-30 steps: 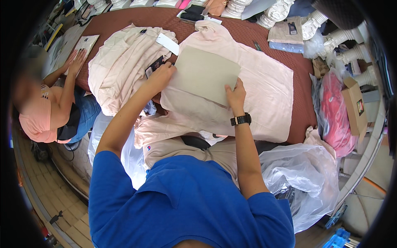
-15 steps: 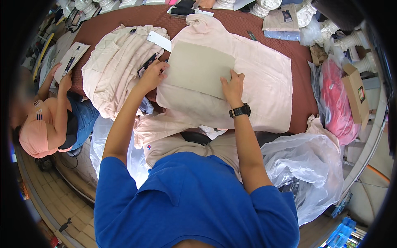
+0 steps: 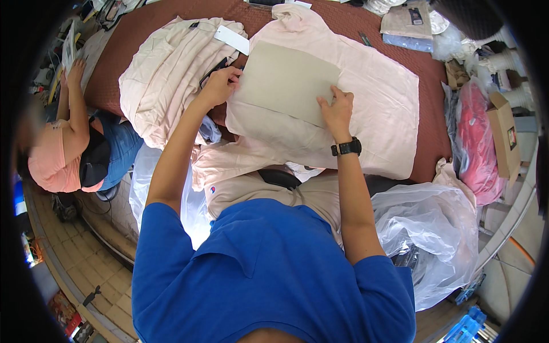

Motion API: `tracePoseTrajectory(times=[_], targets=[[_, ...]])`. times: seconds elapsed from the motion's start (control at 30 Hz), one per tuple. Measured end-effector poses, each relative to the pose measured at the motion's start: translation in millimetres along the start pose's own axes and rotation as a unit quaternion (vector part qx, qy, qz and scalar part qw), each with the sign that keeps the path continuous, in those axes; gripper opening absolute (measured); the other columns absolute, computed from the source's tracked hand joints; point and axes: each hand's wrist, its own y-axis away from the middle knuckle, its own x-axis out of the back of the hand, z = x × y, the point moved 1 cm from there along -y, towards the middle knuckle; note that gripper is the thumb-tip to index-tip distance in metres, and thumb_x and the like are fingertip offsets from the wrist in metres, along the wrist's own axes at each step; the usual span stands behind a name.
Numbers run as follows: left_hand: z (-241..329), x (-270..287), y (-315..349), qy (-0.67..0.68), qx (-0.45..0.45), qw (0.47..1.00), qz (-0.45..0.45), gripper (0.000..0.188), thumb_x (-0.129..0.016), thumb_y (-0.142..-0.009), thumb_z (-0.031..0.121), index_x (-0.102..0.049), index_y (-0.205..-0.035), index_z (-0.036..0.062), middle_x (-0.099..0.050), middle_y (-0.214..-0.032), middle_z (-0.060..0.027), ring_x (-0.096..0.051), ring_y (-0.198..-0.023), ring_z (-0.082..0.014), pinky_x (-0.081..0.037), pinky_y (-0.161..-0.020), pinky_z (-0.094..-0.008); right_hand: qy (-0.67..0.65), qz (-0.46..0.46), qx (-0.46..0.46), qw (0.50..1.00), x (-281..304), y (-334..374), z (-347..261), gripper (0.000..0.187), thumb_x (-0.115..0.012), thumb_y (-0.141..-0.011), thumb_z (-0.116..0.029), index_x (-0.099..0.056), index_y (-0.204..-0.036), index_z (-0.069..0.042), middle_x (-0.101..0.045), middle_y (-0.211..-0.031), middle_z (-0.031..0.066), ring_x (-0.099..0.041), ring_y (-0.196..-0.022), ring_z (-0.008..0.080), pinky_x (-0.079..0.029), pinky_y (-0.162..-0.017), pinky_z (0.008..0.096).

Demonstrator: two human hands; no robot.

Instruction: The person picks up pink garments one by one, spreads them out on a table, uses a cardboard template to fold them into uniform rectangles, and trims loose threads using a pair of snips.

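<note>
A flat grey-beige sheet, like cardboard (image 3: 291, 80), lies on a pale pink shirt (image 3: 382, 108) spread over the table. My left hand (image 3: 222, 87) is at the sheet's left edge, its fingers bent and pinched together there. At the right edge is my right hand (image 3: 337, 112), thumb on the sheet's face and fingers curled along its side. Below the sheet the shirt cloth looks greyish and slightly wrinkled. Just left of my left hand rises a heap of pale pink shirts (image 3: 166, 74), with a blank white tag (image 3: 232, 40) on it.
A brown quilted cover (image 3: 432, 146) lies over the table. Clear plastic bags (image 3: 426, 223) lie to my right, near a bagged red bundle (image 3: 476, 137) and an open cardboard box (image 3: 504, 137). Folded packed garments (image 3: 407, 26) are at far right. A co-worker (image 3: 63, 148) sits at left.
The view has shifted, so the table sits slightly higher and further right. My hands stay at the sheet's edges. The co-worker's hands and the flat item they hold have moved away and up.
</note>
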Motion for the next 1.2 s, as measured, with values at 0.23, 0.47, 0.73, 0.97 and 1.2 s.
tracePoseTrajectory(times=[0.23, 0.47, 0.73, 0.97, 1.2], targets=[[1.5, 0.0, 3.0, -0.018, 0.027, 0.999, -0.005, 0.035, -0.072, -0.073, 0.0, -0.064, -0.107, -0.0011, -0.068, -0.088, -0.0125, -0.066, -0.076, -0.0209, -0.052, -0.069, -0.032, -0.03, -0.017, -0.006, 0.999, -0.8, -0.9, 5.0, 0.052, -0.076, -0.074, -0.014, -0.06, -0.12, 0.002, -0.048, -0.108, 0.0187, -0.056, -0.093, 0.0329, -0.049, -0.084, 0.0398], [-0.6, -5.2, 4.1, -0.027, 0.026, 0.999, -0.006, 0.039, -0.075, -0.072, 0.003, -0.061, -0.108, -0.0002, -0.064, -0.09, -0.0119, -0.063, -0.082, -0.0226, -0.051, -0.074, -0.0333, -0.032, -0.016, -0.004, 0.999, -0.8, 1.3, 4.3, 0.051, -0.076, -0.075, -0.014, -0.06, -0.12, 0.003, -0.048, -0.108, 0.0184, -0.056, -0.093, 0.0326, -0.049, -0.084, 0.04], [8.6, -15.5, 6.1, -0.125, -0.009, 0.992, 0.006, 0.048, -0.075, -0.075, 0.008, -0.057, -0.12, 0.0126, -0.053, -0.094, -0.0101, -0.058, -0.08, -0.0219, -0.05, -0.074, -0.0308, -0.056, -0.014, -0.009, 0.998, -2.9, -0.4, 8.8, 0.051, -0.076, -0.074, -0.015, -0.06, -0.12, 0.003, -0.048, -0.108, 0.0177, -0.057, -0.094, 0.0329, -0.049, -0.083, 0.0403], [12.5, -14.8, 6.6, -0.122, 0.009, 0.992, -0.002, 0.054, -0.076, -0.075, 0.009, -0.055, -0.125, 0.0153, -0.051, -0.096, -0.0097, -0.058, -0.081, -0.0218, -0.051, -0.077, -0.0313, -0.038, 0.015, 0.016, 0.999, -5.7, -1.7, 14.4, 0.052, -0.078, -0.073, -0.019, -0.063, -0.119, 0.0, -0.051, -0.103, 0.0146, -0.056, -0.079, 0.0247, -0.05, -0.075, 0.0354], [5.1, -14.2, 6.4, -0.118, 0.002, 0.993, -0.004, 0.054, -0.077, -0.074, 0.008, -0.058, -0.124, 0.0136, -0.051, -0.095, -0.0095, -0.058, -0.081, -0.0211, -0.052, -0.076, -0.0314, -0.058, -0.026, -0.017, 0.998, 0.5, -1.0, 2.6, 0.051, -0.076, -0.074, -0.016, -0.061, -0.119, 0.002, -0.049, -0.109, 0.0181, -0.056, -0.095, 0.0322, -0.048, -0.085, 0.0395]])
